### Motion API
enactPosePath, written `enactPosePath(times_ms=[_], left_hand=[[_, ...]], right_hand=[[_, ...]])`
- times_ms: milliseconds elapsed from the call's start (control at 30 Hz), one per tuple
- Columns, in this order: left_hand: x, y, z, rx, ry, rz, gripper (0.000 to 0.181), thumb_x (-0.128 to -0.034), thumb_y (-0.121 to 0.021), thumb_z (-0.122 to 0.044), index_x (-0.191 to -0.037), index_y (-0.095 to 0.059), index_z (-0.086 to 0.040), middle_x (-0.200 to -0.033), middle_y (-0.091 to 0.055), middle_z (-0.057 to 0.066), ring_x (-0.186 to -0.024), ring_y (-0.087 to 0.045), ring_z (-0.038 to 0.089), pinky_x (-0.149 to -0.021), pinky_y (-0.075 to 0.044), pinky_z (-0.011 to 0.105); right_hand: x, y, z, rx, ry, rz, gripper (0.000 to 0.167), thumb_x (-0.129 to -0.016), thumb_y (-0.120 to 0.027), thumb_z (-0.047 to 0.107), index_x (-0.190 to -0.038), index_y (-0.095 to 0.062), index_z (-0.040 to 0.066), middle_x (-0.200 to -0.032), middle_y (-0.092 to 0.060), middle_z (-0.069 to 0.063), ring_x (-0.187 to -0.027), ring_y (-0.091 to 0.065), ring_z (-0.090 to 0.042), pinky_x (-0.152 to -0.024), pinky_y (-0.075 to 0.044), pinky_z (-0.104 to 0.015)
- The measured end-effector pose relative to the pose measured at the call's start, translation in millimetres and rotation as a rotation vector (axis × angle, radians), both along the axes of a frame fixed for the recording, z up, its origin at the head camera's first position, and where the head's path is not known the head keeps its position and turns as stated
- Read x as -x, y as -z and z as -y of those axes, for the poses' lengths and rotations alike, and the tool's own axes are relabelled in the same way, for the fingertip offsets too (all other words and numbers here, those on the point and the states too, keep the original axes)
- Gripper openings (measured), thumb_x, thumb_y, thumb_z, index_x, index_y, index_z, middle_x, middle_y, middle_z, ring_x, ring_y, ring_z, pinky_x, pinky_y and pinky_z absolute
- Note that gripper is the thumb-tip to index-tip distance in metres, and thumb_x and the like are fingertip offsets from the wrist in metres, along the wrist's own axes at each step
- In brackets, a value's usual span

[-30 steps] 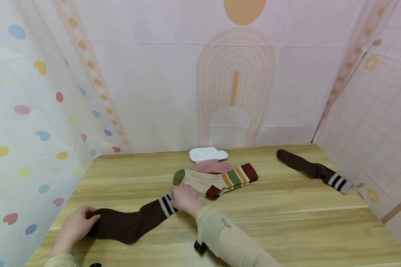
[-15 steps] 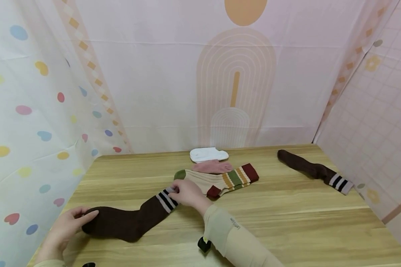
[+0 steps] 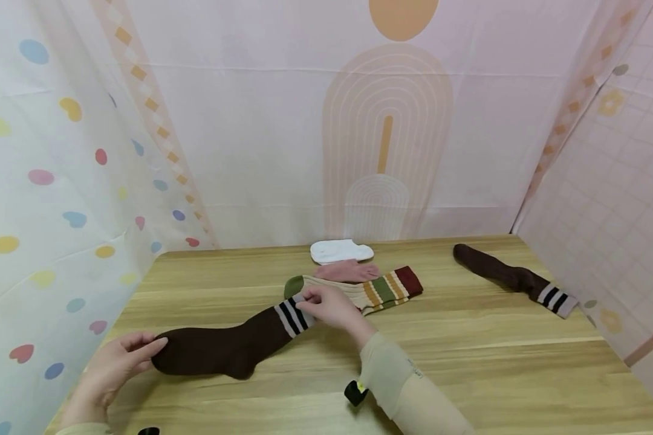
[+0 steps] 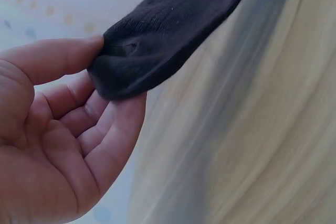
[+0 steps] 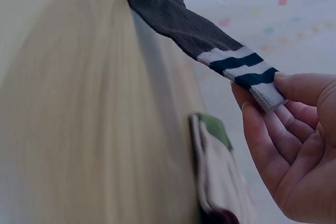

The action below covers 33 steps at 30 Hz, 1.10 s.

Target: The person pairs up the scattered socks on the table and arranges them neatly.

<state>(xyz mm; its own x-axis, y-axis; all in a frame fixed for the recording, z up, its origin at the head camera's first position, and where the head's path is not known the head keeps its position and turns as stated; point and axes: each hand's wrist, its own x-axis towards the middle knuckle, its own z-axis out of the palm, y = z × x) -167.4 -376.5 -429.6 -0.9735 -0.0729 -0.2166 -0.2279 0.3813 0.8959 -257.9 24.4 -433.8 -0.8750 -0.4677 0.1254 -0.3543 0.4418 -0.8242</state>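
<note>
A long dark brown sock (image 3: 212, 350) with a grey-and-black striped cuff is stretched between both hands, toe at left and cuff at right. My left hand (image 3: 111, 368) pinches its toe between thumb and fingers, as the left wrist view shows on the sock's dark toe (image 4: 152, 45). The right hand (image 3: 334, 309) pinches the striped cuff (image 5: 244, 74) by its edge. Behind the right hand lies a cream sock (image 3: 383, 291) with a green toe, colored stripes and a dark red cuff, partly hidden by that hand and the brown sock's cuff.
Beyond the cream sock, a pink sock (image 3: 348, 271) and a white low-cut sock (image 3: 340, 251) lie on the wooden table (image 3: 495, 374). Another brown sock with a striped cuff (image 3: 508, 277) lies at the far right. Patterned cloth (image 3: 250, 151) hangs behind the table and along its sides.
The brown sock's cuff has moved right and slightly up with my right hand, now overlapping the cream sock. The sock appears lifted and straighter. My left hand has kept its pinch on the toe.
</note>
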Motion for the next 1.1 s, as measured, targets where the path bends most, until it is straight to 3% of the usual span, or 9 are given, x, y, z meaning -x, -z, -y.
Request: enactPosePath(times_ms=[167, 400, 600, 800, 1100], left_hand=[[2.7, -3.8, -30.3, 0.009, 0.014, -0.076, 0.019, -0.0937, -0.070, -0.016, -0.102, -0.068, 0.002, -0.092, -0.066, -0.010, -0.081, -0.064, 0.003, -0.071, -0.058, 0.028], [10.7, -9.2, -71.0, 0.061, 0.004, -0.156, 0.033, -0.0906, -0.074, -0.020, -0.107, -0.066, 0.007, -0.088, -0.069, -0.001, -0.077, -0.064, 0.007, -0.068, -0.058, 0.031], [17.4, -11.7, -95.8, 0.043, 0.006, -0.212, 0.036, -0.0901, -0.075, -0.021, -0.109, -0.066, 0.008, -0.091, -0.069, 0.006, -0.078, -0.066, 0.010, -0.069, -0.058, 0.030], [24.6, -13.6, -114.5, -0.017, 0.061, -0.204, 0.032, -0.0907, -0.074, -0.014, -0.109, -0.066, 0.011, -0.091, -0.069, 0.009, -0.076, -0.067, 0.012, -0.068, -0.059, 0.030], [37.3, -13.3, -149.2, -0.095, 0.126, -0.184, 0.024, -0.0899, -0.073, -0.007, -0.104, -0.066, 0.011, -0.086, -0.069, 0.009, -0.073, -0.066, 0.014, -0.066, -0.059, 0.030]], right_hand=[[-1.6, -7.7, -28.1, 0.036, -0.010, -0.063, 0.012, -0.096, -0.065, 0.015, -0.087, -0.063, 0.007, -0.073, -0.056, 0.008, -0.062, -0.050, -0.004, -0.060, -0.043, -0.022], [-3.7, -12.9, -64.2, 0.066, 0.038, -0.102, 0.027, -0.097, -0.064, 0.013, -0.075, -0.048, 0.011, -0.064, -0.039, 0.007, -0.058, -0.038, -0.006, -0.058, -0.034, -0.024], [-11.1, -20.4, -86.7, 0.072, 0.160, -0.073, 0.017, -0.096, -0.066, 0.015, -0.083, -0.058, 0.008, -0.075, -0.052, 0.004, -0.067, -0.047, -0.010, -0.064, -0.040, -0.027], [-18.5, -23.6, -109.5, 0.080, 0.232, -0.066, 0.012, -0.096, -0.067, 0.016, -0.097, -0.066, 0.004, -0.083, -0.061, 0.000, -0.072, -0.052, -0.014, -0.066, -0.045, -0.029], [-29.0, -21.1, -146.8, 0.047, 0.269, -0.071, 0.011, -0.097, -0.064, 0.012, -0.091, -0.061, 0.003, -0.070, -0.048, 0.001, -0.063, -0.044, -0.013, -0.058, -0.039, -0.027]])
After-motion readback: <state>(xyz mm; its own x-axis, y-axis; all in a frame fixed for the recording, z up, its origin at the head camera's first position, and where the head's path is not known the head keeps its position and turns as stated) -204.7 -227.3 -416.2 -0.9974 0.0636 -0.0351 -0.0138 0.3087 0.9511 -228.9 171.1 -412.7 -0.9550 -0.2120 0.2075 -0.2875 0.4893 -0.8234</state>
